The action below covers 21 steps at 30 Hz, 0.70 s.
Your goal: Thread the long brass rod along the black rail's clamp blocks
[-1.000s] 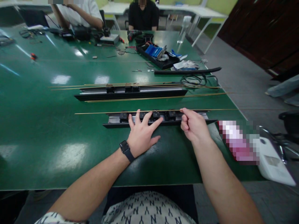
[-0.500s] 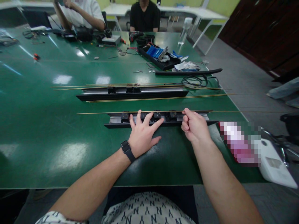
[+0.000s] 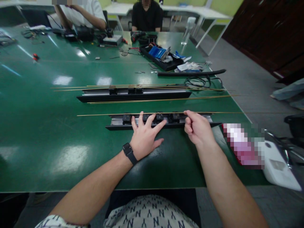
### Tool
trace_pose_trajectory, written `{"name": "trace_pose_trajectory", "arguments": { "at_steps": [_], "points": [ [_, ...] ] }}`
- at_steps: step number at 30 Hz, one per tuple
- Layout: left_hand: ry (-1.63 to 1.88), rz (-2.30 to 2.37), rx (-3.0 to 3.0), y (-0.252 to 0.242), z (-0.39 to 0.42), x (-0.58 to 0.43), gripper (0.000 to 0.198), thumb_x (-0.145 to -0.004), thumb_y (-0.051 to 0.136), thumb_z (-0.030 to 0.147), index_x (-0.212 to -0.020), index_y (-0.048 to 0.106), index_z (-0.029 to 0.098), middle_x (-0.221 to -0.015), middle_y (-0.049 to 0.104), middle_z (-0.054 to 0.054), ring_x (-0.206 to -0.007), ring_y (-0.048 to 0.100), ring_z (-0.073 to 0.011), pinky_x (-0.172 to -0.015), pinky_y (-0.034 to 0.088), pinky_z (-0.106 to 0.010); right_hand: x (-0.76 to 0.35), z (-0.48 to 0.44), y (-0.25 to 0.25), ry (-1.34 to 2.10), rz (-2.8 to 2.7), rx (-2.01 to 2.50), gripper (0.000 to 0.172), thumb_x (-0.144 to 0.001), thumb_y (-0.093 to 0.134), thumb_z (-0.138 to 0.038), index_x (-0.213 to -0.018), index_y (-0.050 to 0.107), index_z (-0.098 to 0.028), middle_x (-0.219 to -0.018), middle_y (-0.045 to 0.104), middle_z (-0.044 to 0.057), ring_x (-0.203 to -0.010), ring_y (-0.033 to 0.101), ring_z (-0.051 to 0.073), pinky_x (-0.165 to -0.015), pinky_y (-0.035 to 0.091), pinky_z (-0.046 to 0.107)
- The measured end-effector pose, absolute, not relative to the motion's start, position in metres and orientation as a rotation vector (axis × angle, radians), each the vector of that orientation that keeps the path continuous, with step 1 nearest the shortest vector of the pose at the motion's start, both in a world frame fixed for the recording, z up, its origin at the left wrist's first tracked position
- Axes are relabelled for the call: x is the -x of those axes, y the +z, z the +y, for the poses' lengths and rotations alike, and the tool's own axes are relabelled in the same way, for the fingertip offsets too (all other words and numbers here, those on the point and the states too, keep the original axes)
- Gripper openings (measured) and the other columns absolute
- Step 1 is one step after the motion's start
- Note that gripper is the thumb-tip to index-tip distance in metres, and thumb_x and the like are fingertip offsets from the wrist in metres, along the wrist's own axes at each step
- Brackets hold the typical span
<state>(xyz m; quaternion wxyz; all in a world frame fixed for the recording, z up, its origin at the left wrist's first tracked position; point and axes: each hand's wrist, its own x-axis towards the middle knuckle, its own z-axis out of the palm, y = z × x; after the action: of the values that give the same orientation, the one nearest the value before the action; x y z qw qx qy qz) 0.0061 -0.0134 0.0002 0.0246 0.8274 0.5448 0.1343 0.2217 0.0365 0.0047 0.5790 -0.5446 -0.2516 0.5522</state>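
A black-edged rail (image 3: pixel 116 122) with a silvery channel lies across the table in front of me, with several black blocks (image 3: pixel 127 119) seated along it. My left hand (image 3: pixel 143 136) rests on its middle, fingers spread wide over the blocks and thumb pointing right. Along the rail's far edge runs a thin brass-coloured rod (image 3: pixel 99 115), reaching past both rail ends. Near the rail's right part, my right hand (image 3: pixel 198 126) is closed, its index fingertip at the rod, which it seems to pinch. The thumb tip is hidden.
Beyond lies a second black rail (image 3: pixel 133 97) with more thin rods (image 3: pixel 154 100) around it. Farther back are a black strip (image 3: pixel 190 74), a black tray (image 3: pixel 168 66) and a clear bottle (image 3: pixel 188 31). A white object (image 3: pixel 281 167) sits at the right edge. Two people sit opposite.
My right index fingertip has shifted slightly left along the rod. My left hand keeps its place on the rail.
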Motion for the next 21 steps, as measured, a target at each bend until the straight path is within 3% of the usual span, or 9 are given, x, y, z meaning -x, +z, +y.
{"name": "trace_pose_trajectory", "arguments": {
  "at_steps": [21],
  "points": [
    [0.42, 1.682, -2.536, 0.0021, -0.0136, -0.0064, 0.074, -0.082, 0.076, 0.047, -0.15, 0.046, 0.046, -0.161, 0.036, -0.006, -0.15, 0.016, -0.0509, -0.114, 0.012, -0.08, -0.2174, 0.0366, 0.0066, 1.232, -0.593, 1.303, 0.026, -0.084, 0.078, -0.034, -0.08, 0.058, -0.018, -0.051, 0.05, -0.007, -0.028, 0.036, 0.004, -0.024, 0.022, 0.015]
  ]
}}
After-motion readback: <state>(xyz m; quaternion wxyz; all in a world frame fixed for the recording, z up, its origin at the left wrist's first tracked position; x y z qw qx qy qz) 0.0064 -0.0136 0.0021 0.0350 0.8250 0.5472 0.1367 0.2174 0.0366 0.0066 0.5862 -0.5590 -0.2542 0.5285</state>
